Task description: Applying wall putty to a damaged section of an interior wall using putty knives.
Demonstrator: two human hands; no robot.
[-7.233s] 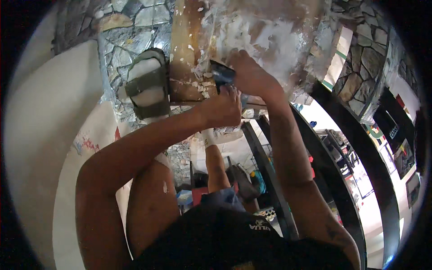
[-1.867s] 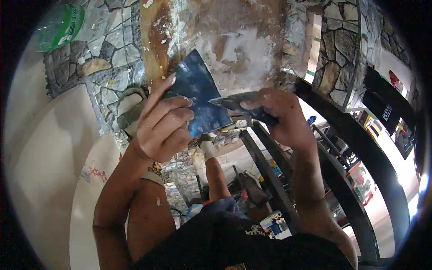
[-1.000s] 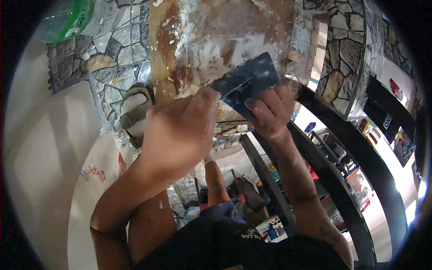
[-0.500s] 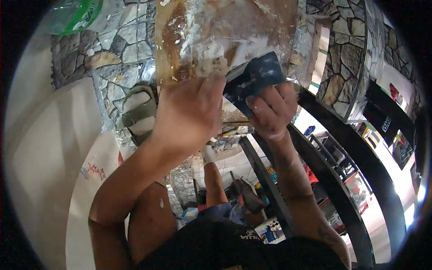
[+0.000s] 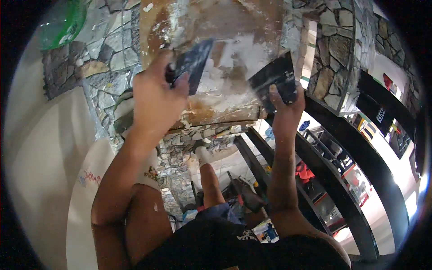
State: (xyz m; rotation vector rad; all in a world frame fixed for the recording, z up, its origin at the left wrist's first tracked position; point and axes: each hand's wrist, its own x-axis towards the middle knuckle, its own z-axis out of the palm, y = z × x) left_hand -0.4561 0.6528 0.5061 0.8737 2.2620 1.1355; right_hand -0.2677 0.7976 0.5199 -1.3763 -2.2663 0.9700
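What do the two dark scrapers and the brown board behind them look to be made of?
Left scraper and right scraper: plastic or coated metal, hard to tell; both look thin, flat and dark, with pale smears. Brown board: likely wood, its worn brown finish showing between patches of whitish, putty-like residue.

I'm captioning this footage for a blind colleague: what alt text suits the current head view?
A person's left hand holds one dark scraper and the right hand another scraper, above a brown board smeared with white. Stone paving shows left of it; black beams curve at right.
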